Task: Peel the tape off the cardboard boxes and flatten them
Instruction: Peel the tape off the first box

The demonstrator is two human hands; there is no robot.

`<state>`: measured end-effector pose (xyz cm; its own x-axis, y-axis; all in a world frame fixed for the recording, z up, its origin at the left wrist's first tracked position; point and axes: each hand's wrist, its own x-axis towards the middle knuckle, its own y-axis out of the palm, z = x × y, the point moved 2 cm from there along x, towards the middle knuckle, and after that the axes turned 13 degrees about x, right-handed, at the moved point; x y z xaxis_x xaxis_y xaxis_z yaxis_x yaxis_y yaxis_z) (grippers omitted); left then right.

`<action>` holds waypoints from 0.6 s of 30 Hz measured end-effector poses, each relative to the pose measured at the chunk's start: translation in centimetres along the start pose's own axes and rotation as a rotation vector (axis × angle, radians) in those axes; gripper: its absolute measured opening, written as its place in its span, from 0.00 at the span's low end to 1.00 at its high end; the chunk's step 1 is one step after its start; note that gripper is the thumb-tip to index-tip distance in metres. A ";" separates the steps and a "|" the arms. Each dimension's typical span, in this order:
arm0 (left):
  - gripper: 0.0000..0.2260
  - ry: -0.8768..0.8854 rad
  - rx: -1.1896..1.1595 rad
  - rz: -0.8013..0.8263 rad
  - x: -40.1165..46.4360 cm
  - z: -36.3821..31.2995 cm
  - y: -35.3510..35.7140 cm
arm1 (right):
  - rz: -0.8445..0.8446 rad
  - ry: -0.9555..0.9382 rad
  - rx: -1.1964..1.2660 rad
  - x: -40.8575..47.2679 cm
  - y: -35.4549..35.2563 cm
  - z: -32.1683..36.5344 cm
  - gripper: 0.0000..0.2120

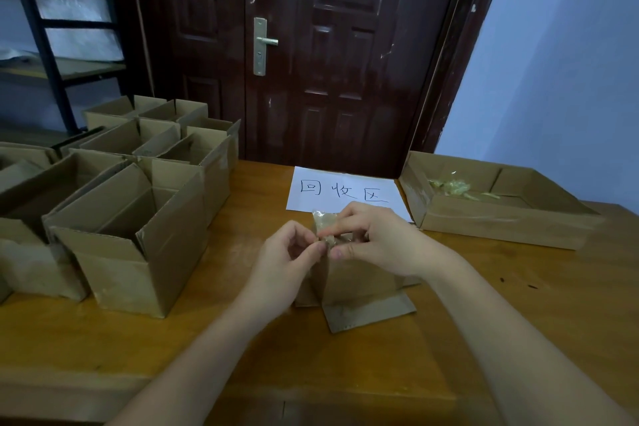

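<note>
Peeling step: at bench centre, left hand (288, 252) and right hand (371, 239) each pinch the tape strip (325, 221) atop the small box (359, 282); next, pull it free, toward the tray (501, 228) at two o'clock.

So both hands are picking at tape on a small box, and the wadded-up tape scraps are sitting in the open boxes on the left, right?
Not quite. The head view shows the tape scraps in the shallow tray on the right, not the open boxes on the left. The left hand and right hand do pinch tape on the small box.

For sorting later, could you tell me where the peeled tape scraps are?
In the shallow cardboard tray at the table's far right, beside the white paper sign.
</note>
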<state>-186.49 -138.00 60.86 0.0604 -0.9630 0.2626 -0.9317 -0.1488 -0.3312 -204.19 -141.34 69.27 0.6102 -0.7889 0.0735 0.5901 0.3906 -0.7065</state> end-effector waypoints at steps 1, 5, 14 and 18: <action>0.05 -0.024 -0.027 0.011 -0.1 -0.2 0.0 | 0.003 -0.003 -0.030 0.0 0.2 0.1 0.16; 0.07 -0.099 -0.074 -0.012 0.0 -0.9 -0.1 | -0.032 -0.033 -0.141 0.2 0.9 0.2 0.14; 0.08 0.070 -0.026 -0.184 -1.0 -2.3 -0.2 | -0.137 -0.059 -0.082 0.5 1.6 0.0 0.06; 0.11 0.103 -0.124 -0.116 -2.1 -1.6 -0.4 | -0.116 -0.004 0.014 0.9 1.4 0.1 0.04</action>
<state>-186.82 -135.53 61.93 0.1390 -0.9120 0.3860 -0.9581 -0.2225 -0.1805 -202.76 -141.44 68.40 0.5389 -0.8276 0.1572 0.6644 0.3029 -0.6832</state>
